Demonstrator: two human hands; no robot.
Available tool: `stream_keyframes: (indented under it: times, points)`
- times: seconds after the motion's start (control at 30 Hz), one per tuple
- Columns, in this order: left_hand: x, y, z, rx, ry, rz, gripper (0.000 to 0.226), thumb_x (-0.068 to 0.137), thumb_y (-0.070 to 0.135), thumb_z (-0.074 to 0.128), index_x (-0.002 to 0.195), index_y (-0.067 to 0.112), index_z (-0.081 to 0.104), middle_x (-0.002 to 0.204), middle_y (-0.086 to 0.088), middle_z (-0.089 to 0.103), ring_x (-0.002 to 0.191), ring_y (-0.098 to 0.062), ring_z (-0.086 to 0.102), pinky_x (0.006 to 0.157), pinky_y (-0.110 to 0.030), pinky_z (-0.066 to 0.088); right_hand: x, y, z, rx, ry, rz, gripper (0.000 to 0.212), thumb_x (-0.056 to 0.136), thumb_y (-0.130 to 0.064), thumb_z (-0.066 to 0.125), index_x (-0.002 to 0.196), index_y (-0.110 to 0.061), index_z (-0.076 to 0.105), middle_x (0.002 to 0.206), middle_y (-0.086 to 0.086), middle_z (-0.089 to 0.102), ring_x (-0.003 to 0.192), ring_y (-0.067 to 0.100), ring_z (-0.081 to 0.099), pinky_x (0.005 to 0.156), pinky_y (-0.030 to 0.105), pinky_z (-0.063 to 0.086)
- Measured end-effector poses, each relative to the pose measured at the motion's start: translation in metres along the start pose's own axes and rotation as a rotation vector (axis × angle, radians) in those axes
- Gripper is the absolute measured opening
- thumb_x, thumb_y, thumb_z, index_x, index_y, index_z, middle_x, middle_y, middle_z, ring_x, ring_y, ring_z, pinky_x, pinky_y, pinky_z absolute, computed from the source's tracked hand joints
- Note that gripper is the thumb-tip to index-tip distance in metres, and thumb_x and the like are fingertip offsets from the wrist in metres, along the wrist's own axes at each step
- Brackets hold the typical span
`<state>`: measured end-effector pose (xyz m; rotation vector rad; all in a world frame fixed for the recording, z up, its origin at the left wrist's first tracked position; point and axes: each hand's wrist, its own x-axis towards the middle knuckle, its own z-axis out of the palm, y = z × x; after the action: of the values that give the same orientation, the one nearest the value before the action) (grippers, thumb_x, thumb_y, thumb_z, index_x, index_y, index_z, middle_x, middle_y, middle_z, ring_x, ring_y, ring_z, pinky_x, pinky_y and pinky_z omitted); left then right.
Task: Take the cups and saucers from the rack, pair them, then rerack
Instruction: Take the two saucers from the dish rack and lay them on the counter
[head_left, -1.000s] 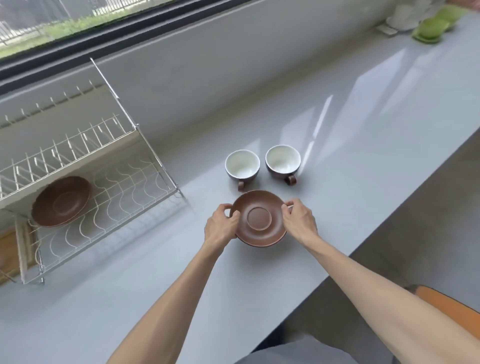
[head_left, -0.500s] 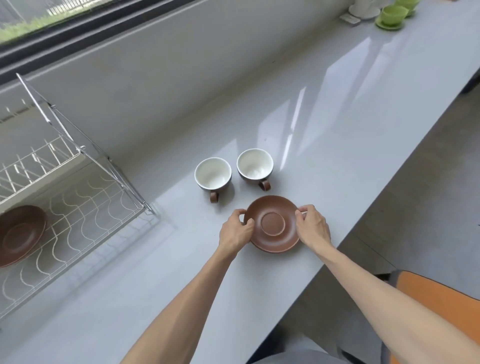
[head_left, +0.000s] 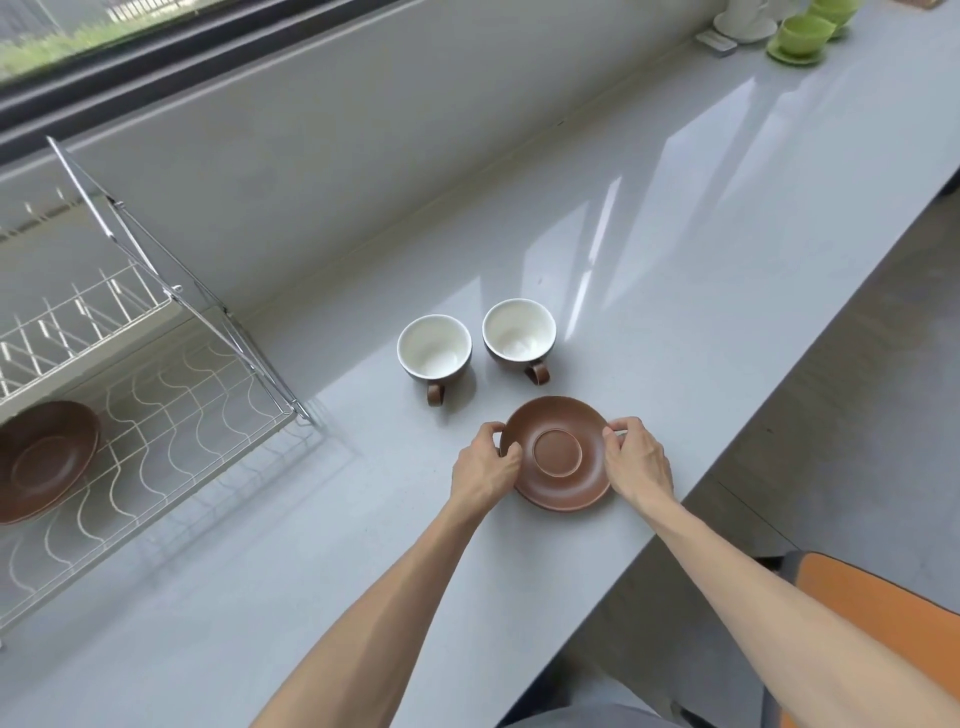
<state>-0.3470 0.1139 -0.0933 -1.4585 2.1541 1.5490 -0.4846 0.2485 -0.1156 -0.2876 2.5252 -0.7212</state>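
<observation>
A brown saucer (head_left: 558, 453) lies on the grey counter (head_left: 260, 597) near its front edge. My left hand (head_left: 485, 467) grips its left rim and my right hand (head_left: 636, 462) grips its right rim. Just behind the saucer stand two brown cups with white insides, upright, handles toward me: the left cup (head_left: 435, 353) and the right cup (head_left: 519, 335). A second brown saucer (head_left: 44, 460) leans in the lower tier of the white wire rack (head_left: 171, 395) at the far left.
The counter's front edge runs diagonally right of my right hand, with floor beyond. An orange seat (head_left: 872, 623) sits at the lower right. Green cups and saucers (head_left: 802, 34) and white crockery stand at the far right back corner. A wall and window run behind.
The view has swung right, so the rack sits further left in frame. Both hands stay on the saucer, which rests closer to the two cups than before.
</observation>
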Motion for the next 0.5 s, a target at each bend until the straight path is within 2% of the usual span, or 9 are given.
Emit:
stream_keyframes:
  times: [0.13, 0.23, 0.37, 0.5]
  points:
    - [0.0, 0.0, -0.004, 0.059, -0.038, 0.023, 0.047, 0.092, 0.036, 0.048, 0.138, 0.024, 0.048, 0.102, -0.008, 0.074, 0.095, -0.031, 0.07, 0.09, -0.04, 0.054, -0.005, -0.004, -0.004, -0.108, 0.003, -0.028, 0.03, 0.104, -0.032, 0.04, 0.125, -0.015, 0.053, 0.126, 0.012, 0.063, 0.114, 0.036, 0.059, 0.091, 0.041, 0.045]
    - [-0.001, 0.0, -0.011, 0.143, -0.046, 0.043, 0.05, 0.095, 0.038, 0.047, 0.143, 0.024, 0.045, 0.112, -0.004, 0.073, 0.107, -0.03, 0.066, 0.091, -0.035, 0.049, -0.013, -0.014, -0.007, -0.201, 0.063, -0.085, 0.038, 0.103, -0.035, 0.042, 0.135, -0.015, 0.048, 0.133, 0.015, 0.056, 0.121, 0.035, 0.055, 0.094, 0.045, 0.045]
    - [-0.007, -0.006, -0.031, 0.279, -0.016, 0.069, 0.049, 0.097, 0.041, 0.046, 0.143, 0.025, 0.049, 0.126, 0.0, 0.069, 0.121, -0.028, 0.06, 0.099, -0.035, 0.047, -0.025, -0.037, -0.009, -0.258, 0.131, -0.272, 0.04, 0.102, -0.035, 0.044, 0.137, -0.016, 0.049, 0.136, 0.014, 0.053, 0.125, 0.032, 0.051, 0.095, 0.046, 0.045]
    - [-0.022, -0.019, -0.064, 0.454, 0.057, 0.147, 0.046, 0.099, 0.04, 0.044, 0.143, 0.026, 0.05, 0.132, -0.003, 0.064, 0.123, -0.028, 0.059, 0.098, -0.037, 0.047, -0.041, -0.079, 0.0, -0.321, 0.074, -0.479, 0.038, 0.102, -0.031, 0.044, 0.137, -0.017, 0.05, 0.134, 0.012, 0.057, 0.123, 0.033, 0.054, 0.096, 0.044, 0.043]
